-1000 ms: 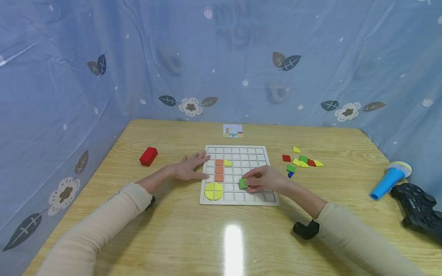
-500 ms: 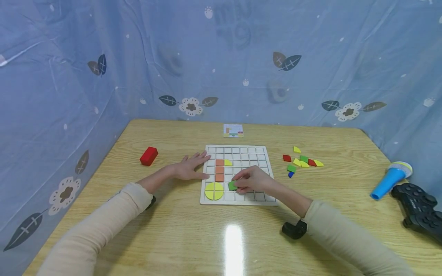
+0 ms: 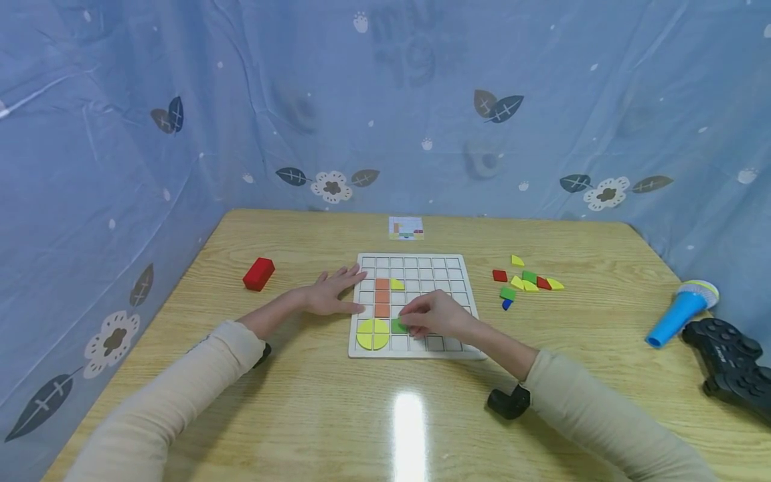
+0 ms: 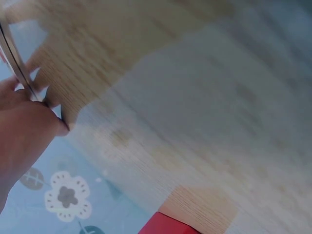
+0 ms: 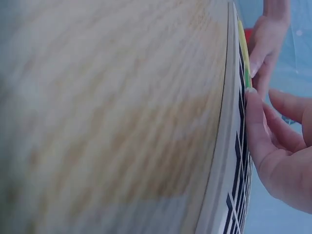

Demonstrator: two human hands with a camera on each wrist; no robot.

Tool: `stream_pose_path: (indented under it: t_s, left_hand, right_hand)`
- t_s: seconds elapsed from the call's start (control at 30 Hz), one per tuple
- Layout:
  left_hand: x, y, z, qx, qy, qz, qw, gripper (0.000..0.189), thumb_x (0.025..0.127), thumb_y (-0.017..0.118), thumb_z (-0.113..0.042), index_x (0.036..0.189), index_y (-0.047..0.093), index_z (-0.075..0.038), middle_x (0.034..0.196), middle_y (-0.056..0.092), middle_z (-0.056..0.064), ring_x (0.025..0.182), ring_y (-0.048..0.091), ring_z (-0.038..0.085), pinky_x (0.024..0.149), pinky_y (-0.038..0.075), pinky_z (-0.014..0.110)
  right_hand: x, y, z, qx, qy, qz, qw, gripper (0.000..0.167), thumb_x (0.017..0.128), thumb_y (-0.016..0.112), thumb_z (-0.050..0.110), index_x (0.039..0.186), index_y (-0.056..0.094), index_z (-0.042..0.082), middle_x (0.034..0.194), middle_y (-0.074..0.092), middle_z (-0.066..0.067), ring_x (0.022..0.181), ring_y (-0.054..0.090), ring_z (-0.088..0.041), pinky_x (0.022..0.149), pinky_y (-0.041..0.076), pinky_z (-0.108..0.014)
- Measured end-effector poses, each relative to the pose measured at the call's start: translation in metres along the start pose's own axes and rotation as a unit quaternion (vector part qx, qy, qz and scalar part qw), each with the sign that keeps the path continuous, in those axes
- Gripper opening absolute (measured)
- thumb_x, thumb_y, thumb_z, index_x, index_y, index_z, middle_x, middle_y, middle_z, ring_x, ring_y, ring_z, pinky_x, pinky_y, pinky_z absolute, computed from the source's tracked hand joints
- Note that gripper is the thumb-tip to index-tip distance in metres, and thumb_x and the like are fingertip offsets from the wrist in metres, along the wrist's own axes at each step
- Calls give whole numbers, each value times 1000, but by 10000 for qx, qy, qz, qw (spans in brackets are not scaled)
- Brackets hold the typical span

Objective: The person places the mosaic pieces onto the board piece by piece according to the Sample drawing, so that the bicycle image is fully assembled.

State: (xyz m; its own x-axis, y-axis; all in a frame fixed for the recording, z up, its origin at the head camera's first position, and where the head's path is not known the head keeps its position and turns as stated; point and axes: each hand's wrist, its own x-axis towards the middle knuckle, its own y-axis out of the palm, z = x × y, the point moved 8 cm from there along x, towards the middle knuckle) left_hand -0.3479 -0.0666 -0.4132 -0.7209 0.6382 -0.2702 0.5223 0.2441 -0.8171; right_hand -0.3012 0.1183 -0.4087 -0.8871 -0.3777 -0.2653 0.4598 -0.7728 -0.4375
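A white grid board [image 3: 421,262] lies on the table in the head view. My right hand [image 3: 436,313] holds a green square tile [image 3: 398,326] by its right side, low over a cell just right of a yellow circle of quarter pieces [image 3: 373,334]. In the right wrist view the fingertips of my right hand [image 5: 280,146] are right at the green tile [image 5: 247,80]. My left hand [image 3: 328,294] rests with spread fingers at the board's left edge. Above the circle are a column of orange squares [image 3: 382,294] and one yellow quarter piece [image 3: 397,284].
Loose red, yellow, green and blue pieces [image 3: 530,284] lie right of the board. A small pattern card [image 3: 406,228] lies behind it. A red block [image 3: 259,274] stands at left. At far right are a blue toy microphone [image 3: 680,314] and a black game controller [image 3: 725,358].
My right hand has moved left across the board with the green tile, bringing it beside the yellow circle. My left hand has stayed in place.
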Motion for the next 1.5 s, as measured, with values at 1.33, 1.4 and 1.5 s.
stream_pose_path:
  t_s: [1.33, 1.4, 1.5]
  left_hand:
    - [-1, 0, -1, 87, 50, -35, 9999, 82, 95, 52, -48, 154, 8, -11, 158, -4, 11, 143, -7, 32, 109, -8, 55]
    - [0, 0, -1, 78, 47, -37, 10000, 82, 95, 52, -48, 154, 8, -12, 158, -4, 11, 143, -7, 32, 109, -8, 55]
    - [1, 0, 0, 83, 57, -53, 9999, 83, 95, 52, -48, 154, 9, -12, 158, -4, 11, 143, -7, 32, 109, -8, 55]
  right_hand:
    - [-63, -149, -80, 1031, -53, -591, 9929, 54, 97, 58, 17, 137, 39, -14, 122, 59, -17, 99, 64, -13, 89, 49, -32]
    - [-66, -158, -85, 890, -37, -735, 9933, 54, 97, 58, 17, 136, 39, -14, 122, 59, -17, 97, 65, -12, 88, 49, -32]
    - [-70, -167, -88, 546, -36, -962, 9939, 54, 97, 59, 17, 136, 40, -14, 123, 57, -20, 95, 65, -10, 86, 51, -30]
